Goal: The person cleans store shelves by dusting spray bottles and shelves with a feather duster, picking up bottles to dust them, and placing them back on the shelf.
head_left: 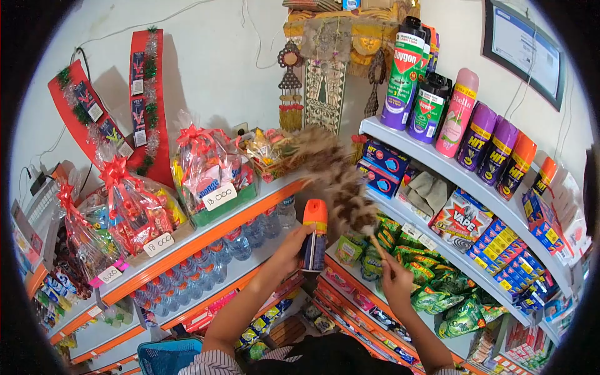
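Note:
An orange-capped spray can (315, 219) with a dark body stands upright in the closed fingers of my left hand (295, 245), in front of the corner between two shelf runs. My right hand (396, 278) is wrapped round the thin wooden handle of a brown feather duster (347, 187). The feathers reach up and left from that hand, past the can's right side, toward the shelf corner and a basket of wrapped goods (272, 150). Green packets (387, 240) lie on the shelf beside the duster's handle.
Spray cans line the right upper shelf (431, 150); boxes (462, 219) sit below. Ribboned gift packs (209, 169) stand on the left shelf's orange edge (206, 229), above water bottles (219, 250). A blue basket (169, 356) is at the bottom left. Wooden ornaments (324, 94) hang at the back.

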`<state>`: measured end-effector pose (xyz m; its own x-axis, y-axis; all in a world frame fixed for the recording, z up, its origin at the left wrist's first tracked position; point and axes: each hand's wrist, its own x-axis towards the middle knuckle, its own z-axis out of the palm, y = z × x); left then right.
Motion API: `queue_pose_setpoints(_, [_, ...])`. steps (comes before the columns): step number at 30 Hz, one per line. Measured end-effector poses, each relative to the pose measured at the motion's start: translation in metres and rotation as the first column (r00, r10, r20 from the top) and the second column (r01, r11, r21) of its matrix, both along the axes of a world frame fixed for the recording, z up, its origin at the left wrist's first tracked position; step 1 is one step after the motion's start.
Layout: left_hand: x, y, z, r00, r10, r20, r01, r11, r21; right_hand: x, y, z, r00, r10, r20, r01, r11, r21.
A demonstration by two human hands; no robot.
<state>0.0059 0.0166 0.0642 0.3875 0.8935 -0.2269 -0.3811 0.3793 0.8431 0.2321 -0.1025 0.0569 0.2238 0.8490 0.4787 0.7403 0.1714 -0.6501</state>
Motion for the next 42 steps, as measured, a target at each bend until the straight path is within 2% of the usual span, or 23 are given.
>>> queue_pose_setpoints(1, [-0.001,0.002,-0.005,1.000,0.008,0.007,-0.008,1.000,-0.019,0.000,0.000,0.006,0.997,-0.052,-0.055,0.050,0.998,-0.037])
queue_pose_setpoints(3, [-0.002,0.006,-0.013,1.000,0.013,0.012,-0.012,0.999,-0.052,-0.003,-0.001,-0.007,0.998,-0.030,-0.059,0.033,0.999,0.043])
queue_pose_setpoints(5, [0.000,0.012,-0.017,0.999,0.025,0.028,-0.022,0.997,-0.074,-0.008,0.006,-0.023,0.987,0.150,0.061,-0.157,0.980,0.126])
queue_pose_setpoints(6, [-0.002,0.014,-0.019,0.993,-0.014,0.113,0.022,0.997,-0.071,-0.007,0.005,-0.025,0.994,0.099,-0.039,-0.100,0.994,-0.033])
queue_pose_setpoints(9, [-0.006,0.012,-0.019,0.976,-0.076,0.202,0.091,0.994,-0.066,-0.005,0.005,-0.015,0.988,-0.023,-0.151,0.023,1.000,-0.003])
queue_pose_setpoints(11, [-0.004,0.014,-0.017,0.953,-0.076,0.294,0.104,0.991,-0.082,-0.014,-0.001,-0.017,0.976,-0.024,-0.216,0.019,1.000,-0.024])
queue_pose_setpoints(13, [-0.001,0.015,-0.012,0.920,-0.072,0.384,0.118,0.988,-0.097,-0.023,-0.009,-0.034,0.983,0.125,-0.134,-0.127,0.992,-0.010])
queue_pose_setpoints(14, [0.002,0.012,-0.004,0.907,-0.013,0.421,0.085,0.985,-0.153,-0.027,-0.014,-0.040,0.964,0.132,-0.232,-0.183,0.960,-0.214])
queue_pose_setpoints(16, [-0.003,0.022,-0.021,0.867,0.103,0.487,0.033,0.964,-0.262,-0.030,-0.021,-0.040,0.947,0.102,-0.303,-0.158,0.974,-0.165])
queue_pose_setpoints(18, [-0.004,0.025,-0.023,0.883,0.132,0.451,-0.030,0.973,-0.227,-0.034,-0.029,-0.036,0.872,0.052,-0.487,-0.136,0.981,-0.139])
queue_pose_setpoints(21, [-0.004,0.026,-0.017,0.903,0.159,0.398,-0.083,0.976,-0.201,-0.050,-0.045,-0.046,0.928,0.152,-0.339,-0.202,0.972,-0.118])
queue_pose_setpoints(22, [-0.002,0.023,-0.016,0.903,0.117,0.413,-0.043,0.982,-0.185,-0.053,-0.050,-0.045,0.923,0.180,-0.339,-0.267,0.936,-0.231])
queue_pose_setpoints(24, [-0.004,0.032,-0.030,0.892,0.010,0.453,0.026,0.997,-0.073,-0.052,-0.051,-0.032,0.910,0.101,-0.401,-0.191,0.963,-0.191])
queue_pose_setpoints(26, [-0.007,0.042,-0.049,0.897,0.036,0.440,0.000,0.997,-0.083,-0.048,-0.047,-0.031,0.854,0.049,-0.517,-0.093,0.994,-0.059])
queue_pose_setpoints(27, [-0.007,0.041,-0.049,0.902,0.061,0.427,-0.025,0.996,-0.090,-0.048,-0.048,-0.034,0.854,0.047,-0.518,-0.092,0.994,-0.062])
queue_pose_setpoints(29, [0.000,0.022,-0.031,0.896,0.068,0.438,-0.027,0.995,-0.098,-0.046,-0.050,-0.038,0.922,0.162,-0.352,-0.263,0.929,-0.262])
queue_pose_setpoints(33, [-0.001,0.025,-0.028,0.900,0.169,0.401,-0.098,0.977,-0.191,-0.046,-0.051,-0.021,0.922,0.120,-0.368,-0.217,0.948,-0.234])
queue_pose_setpoints(35, [-0.003,0.030,-0.036,0.892,0.172,0.417,-0.108,0.979,-0.172,-0.043,-0.051,-0.013,0.867,0.042,-0.496,-0.138,0.978,-0.158])
queue_pose_setpoints(37, [-0.003,0.039,-0.049,0.894,0.195,0.403,-0.164,0.980,-0.112,-0.038,-0.051,-0.035,0.908,0.090,-0.410,-0.160,0.977,-0.140])
queue_pose_setpoints(39, [-0.004,0.033,-0.042,0.906,0.209,0.367,-0.181,0.977,-0.110,-0.036,-0.052,-0.038,0.931,0.191,-0.310,-0.287,0.910,-0.299])
queue_pose_setpoints(40, [-0.004,0.030,-0.039,0.917,0.222,0.332,-0.197,0.975,-0.106,-0.034,-0.052,-0.033,0.931,0.195,-0.309,-0.289,0.909,-0.300])
queue_pose_setpoints(41, [-0.006,0.032,-0.043,0.916,0.225,0.333,-0.200,0.974,-0.106,-0.033,-0.051,-0.024,0.925,0.117,-0.362,-0.229,0.931,-0.284])
queue_pose_setpoints(42, [-0.009,0.037,-0.052,0.854,0.209,0.477,-0.111,0.968,-0.226,-0.032,-0.050,-0.019,0.908,0.040,-0.416,-0.166,0.948,-0.271])
